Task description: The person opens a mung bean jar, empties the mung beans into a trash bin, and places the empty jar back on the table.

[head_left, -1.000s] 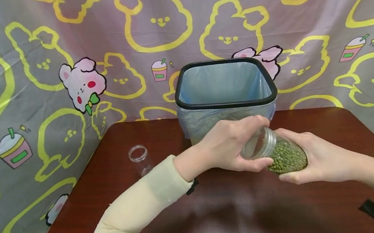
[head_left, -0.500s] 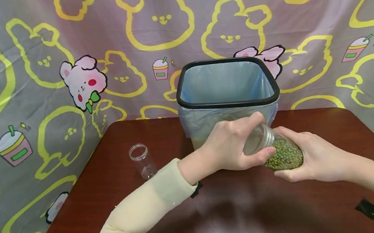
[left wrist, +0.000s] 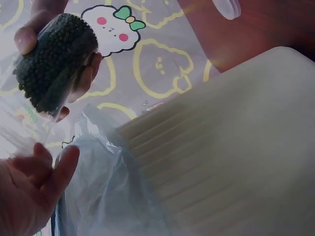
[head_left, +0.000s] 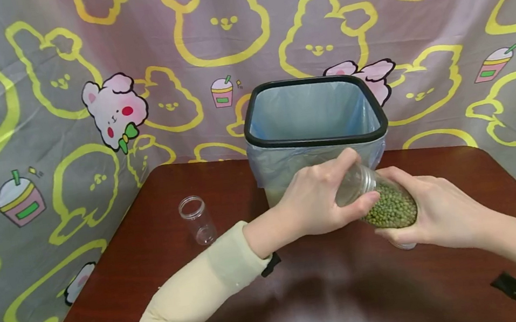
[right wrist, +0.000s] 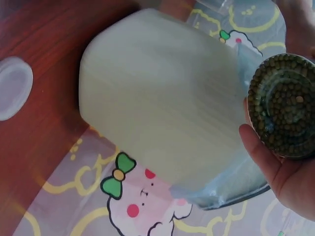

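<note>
My right hand grips a clear jar of small green beans, held tilted above the table with its threaded neck up and to the left. Several fingers and the thumb of my left hand curl round a clear, see-through jar that meets that neck; much of it is hidden by the hand. The beans lie in the lower right part. From the right wrist view, the round base of the bean jar shows against my palm. The left wrist view shows the beans packed dark in the jar.
Behind my hands stands a bin with a black rim and a bluish liner bag. An uncovered clear jar stands upright at left on the brown table. Below my right hand lies a whitish round lid. A patterned cloth hangs behind.
Both hands have risen slightly with the jars, still joined at the neck. The edge of the lid has come into view below my right hand. The upright jar has stayed in place.
</note>
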`<control>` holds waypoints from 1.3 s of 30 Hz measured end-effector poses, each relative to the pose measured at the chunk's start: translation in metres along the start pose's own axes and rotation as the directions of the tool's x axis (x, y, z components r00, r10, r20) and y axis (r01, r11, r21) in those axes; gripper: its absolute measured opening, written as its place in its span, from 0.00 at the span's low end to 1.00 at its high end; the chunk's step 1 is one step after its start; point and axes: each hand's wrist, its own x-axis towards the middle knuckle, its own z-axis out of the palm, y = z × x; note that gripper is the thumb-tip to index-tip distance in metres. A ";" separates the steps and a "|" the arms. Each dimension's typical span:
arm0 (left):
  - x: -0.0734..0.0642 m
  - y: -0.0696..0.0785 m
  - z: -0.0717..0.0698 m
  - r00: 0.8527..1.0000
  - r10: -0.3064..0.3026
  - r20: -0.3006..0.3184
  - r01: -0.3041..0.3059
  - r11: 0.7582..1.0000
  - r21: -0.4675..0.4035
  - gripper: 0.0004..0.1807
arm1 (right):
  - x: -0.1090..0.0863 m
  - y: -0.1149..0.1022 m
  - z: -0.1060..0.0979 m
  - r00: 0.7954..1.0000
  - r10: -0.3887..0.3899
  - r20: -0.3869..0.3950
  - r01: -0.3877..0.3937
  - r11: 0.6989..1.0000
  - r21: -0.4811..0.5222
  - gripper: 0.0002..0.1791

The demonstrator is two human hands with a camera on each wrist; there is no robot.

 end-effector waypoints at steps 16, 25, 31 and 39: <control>0.004 -0.018 -0.019 0.964 0.157 0.216 -0.153 0.988 -0.035 0.34 | 0.008 0.004 -0.007 0.994 -0.074 0.078 0.070 0.996 0.057 0.41; 0.000 -0.016 -0.004 0.970 0.236 0.061 -0.241 0.966 0.096 0.23 | 0.004 0.000 -0.004 0.993 -0.023 0.114 0.016 0.998 0.066 0.40; 0.001 -0.009 -0.001 0.999 0.041 0.035 -0.043 0.997 0.064 0.19 | 0.007 0.002 -0.003 0.999 -0.033 0.023 0.034 0.997 -0.066 0.40; 0.001 -0.007 -0.011 0.980 -0.059 0.188 0.075 0.994 -0.081 0.29 | 0.007 0.004 -0.011 0.997 -0.035 0.070 0.035 0.999 0.003 0.40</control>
